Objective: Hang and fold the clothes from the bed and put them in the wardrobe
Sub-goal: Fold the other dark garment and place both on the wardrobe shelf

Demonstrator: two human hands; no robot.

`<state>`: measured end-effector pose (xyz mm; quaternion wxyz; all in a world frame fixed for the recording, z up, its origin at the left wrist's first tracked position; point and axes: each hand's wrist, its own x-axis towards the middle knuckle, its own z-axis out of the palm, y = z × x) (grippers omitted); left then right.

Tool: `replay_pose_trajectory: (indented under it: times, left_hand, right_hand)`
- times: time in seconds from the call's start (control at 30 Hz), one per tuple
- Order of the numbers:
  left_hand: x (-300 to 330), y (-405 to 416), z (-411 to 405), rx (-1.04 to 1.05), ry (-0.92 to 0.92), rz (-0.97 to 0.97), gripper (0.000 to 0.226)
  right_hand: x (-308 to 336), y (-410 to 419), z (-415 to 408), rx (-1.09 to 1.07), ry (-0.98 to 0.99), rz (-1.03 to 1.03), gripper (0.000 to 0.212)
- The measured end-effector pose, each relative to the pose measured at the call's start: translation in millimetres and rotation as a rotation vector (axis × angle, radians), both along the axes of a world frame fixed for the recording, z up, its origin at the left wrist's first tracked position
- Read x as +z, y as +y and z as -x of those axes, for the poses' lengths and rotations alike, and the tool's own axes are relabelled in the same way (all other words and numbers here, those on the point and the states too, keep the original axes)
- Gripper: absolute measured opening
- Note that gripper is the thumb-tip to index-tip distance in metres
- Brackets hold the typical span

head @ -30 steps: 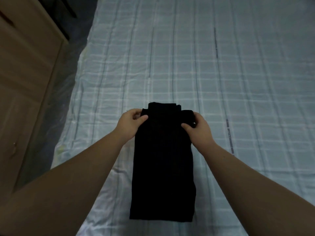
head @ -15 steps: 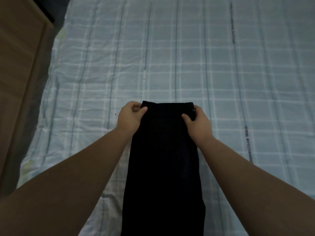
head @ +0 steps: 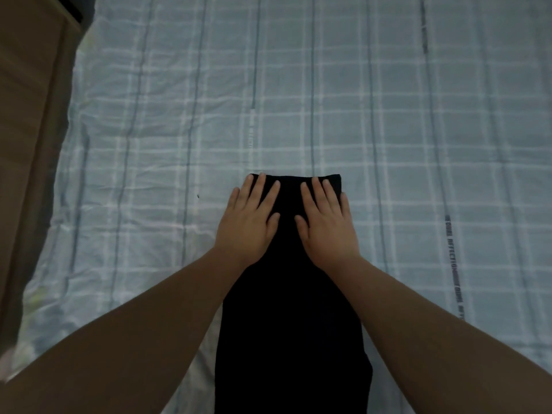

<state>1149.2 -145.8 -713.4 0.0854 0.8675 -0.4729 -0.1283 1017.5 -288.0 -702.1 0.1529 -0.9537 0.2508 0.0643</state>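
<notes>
Releasing earlier pinch, left hand (head: 249,224), right hand (head: 327,225) flat on black garment (head: 294,324)

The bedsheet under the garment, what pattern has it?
The bedsheet is pale blue-grey with a white check, seen from the head view.

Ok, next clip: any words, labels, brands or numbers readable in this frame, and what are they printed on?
"AFFECTION": printed sideways, repeating along a dark stripe of the bedsheet, right of the right hand; the shorter word before it is too blurred to read.
Print along the stripe above the left hand: too small and faint to read.
Black garment: no label or text visible.
</notes>
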Motion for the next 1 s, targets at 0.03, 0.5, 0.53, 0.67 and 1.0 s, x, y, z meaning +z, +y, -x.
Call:
replay_pose_trajectory:
  times: [0.03,0.5,0.53,0.67,1.0]
  left_hand:
    - [-2,-1,-1,-0.01,-0.002,0.0,0.059]
    - [67,-47,-86,0.163,0.641,-0.244,0.06]
    - [68,-48,-86,0.168,0.678,-0.263,0.06]
    - [71,-48,-81,0.213,0.72,-0.201,0.045]
    - [106,-19,-50,0.382,0.913,0.104,0.029]
  right_hand:
    - [-1,0,-2,0.003,0.003,-0.006,0.063]
    - [49,-62,-35,-0.676,-0.021,-0.738,0.055]
    - [50,-64,-36,-0.693,0.022,-0.759,0.054]
    - [55,-65,-39,-0.672,0.103,-0.826,0.056]
    - [98,-44,2,-0.544,-0.242,-0.829,0.032]
